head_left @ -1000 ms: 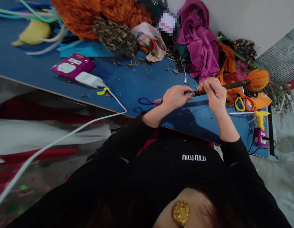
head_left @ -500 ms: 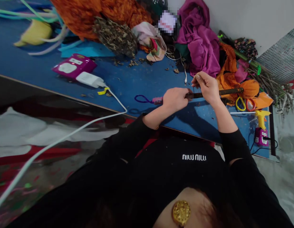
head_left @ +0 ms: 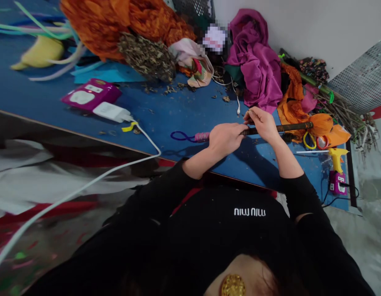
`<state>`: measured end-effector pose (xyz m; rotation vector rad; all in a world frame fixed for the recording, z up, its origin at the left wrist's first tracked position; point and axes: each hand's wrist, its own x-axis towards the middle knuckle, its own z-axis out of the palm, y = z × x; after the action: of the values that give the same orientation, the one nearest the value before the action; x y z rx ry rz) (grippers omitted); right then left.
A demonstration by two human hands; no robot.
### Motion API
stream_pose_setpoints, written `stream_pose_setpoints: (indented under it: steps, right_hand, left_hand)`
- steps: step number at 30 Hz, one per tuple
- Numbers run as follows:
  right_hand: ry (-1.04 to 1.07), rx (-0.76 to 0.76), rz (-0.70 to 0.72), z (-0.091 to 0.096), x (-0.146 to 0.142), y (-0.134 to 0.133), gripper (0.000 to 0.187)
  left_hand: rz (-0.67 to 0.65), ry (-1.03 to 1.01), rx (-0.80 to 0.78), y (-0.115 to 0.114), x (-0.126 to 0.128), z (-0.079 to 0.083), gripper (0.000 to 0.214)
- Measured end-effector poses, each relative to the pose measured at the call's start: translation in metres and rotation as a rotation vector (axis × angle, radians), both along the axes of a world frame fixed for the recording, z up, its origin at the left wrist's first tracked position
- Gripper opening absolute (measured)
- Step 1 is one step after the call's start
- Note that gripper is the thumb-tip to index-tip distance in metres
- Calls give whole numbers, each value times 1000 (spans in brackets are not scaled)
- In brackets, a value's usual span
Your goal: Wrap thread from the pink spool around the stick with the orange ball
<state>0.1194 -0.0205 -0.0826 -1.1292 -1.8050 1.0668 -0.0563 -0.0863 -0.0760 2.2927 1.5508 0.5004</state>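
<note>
My left hand (head_left: pixel 225 137) is closed around a brown stick (head_left: pixel 290 127) held roughly level above the table. A pink wound grip (head_left: pixel 202 137) with a purple cord loop (head_left: pixel 181 136) sticks out to the left of that hand. At the stick's right end is an orange petal-like bulb (head_left: pixel 322 123); whether it is fixed there I cannot tell. My right hand (head_left: pixel 262 123) has its fingers pinched together over the stick, close to my left fingertips. What lies in that pinch is too small to make out.
On the blue table (head_left: pixel 184 102) sit a purple power block (head_left: pixel 91 96) with a white cable, magenta cloth (head_left: pixel 259 61), orange cloth (head_left: pixel 107 24) and dried plant matter (head_left: pixel 147 57). Scissors (head_left: pixel 310 141) and a yellow glue gun (head_left: pixel 338 156) lie to the right, near bundled twigs (head_left: pixel 353 111).
My right fingers have come down to the stick, closer to my left fingertips. The left hand keeps its grip. The whole view has shifted slightly.
</note>
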Motion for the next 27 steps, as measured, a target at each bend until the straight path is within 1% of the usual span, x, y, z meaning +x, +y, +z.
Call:
stream_pose_setpoints:
  steps: [2, 4, 6, 8, 10, 11, 12, 15, 16, 18, 19, 20, 22, 24, 25, 26, 27]
  right_hand:
    - [62, -30, -6, 3, 2, 1, 60]
    - [108, -60, -59, 12, 12, -1, 58]
    - [131, -76, -129, 26, 32, -6, 52]
    - [117, -101, -162, 42, 61, -14, 45]
    - [43, -203, -126, 57, 94, -23, 43]
    - [-30, -261, -79, 63, 110, -27, 42]
    - [-71, -267, -59, 69, 125, -30, 42]
    - [-168, -214, -84, 80, 161, -36, 47]
    - [-225, -224, -86, 84, 171, -37, 46]
    - [-321, -274, -103, 91, 191, -36, 36]
    - [-332, -279, -134, 95, 200, -34, 32]
    - [-296, -242, -194, 99, 210, -30, 30]
    - [-106, -59, -387, 106, 227, -20, 31]
    - [114, 142, -597, 110, 239, -5, 34]
    - [195, 206, -692, 111, 243, 4, 36]
    - [239, 232, -767, 111, 246, 13, 36]
    - [235, 230, -826, 109, 248, 21, 36]
  left_hand:
    - [18, -22, -5, 1, -1, -2, 40]
    - [48, -51, -17, 1, -3, -3, 39]
    - [89, -92, -34, 3, -9, -3, 38]
    - [149, -138, -58, 5, -17, -1, 36]
    - [220, -189, -85, 8, -27, 1, 35]
    - [251, -216, -97, 9, -31, 3, 35]
    - [274, -244, -104, 10, -35, 4, 34]
    - [294, -322, -100, 13, -45, 7, 33]
    - [294, -335, -94, 14, -47, 8, 33]
    - [304, -337, -81, 16, -50, 10, 33]
    - [309, -330, -79, 16, -52, 10, 33]
    - [313, -323, -80, 16, -54, 11, 34]
    - [299, -316, -95, 16, -59, 11, 35]
    - [249, -341, -127, 16, -65, 11, 34]
    - [216, -365, -145, 16, -69, 10, 34]
    - [183, -395, -165, 16, -72, 10, 34]
    - [149, -427, -187, 16, -75, 9, 34]
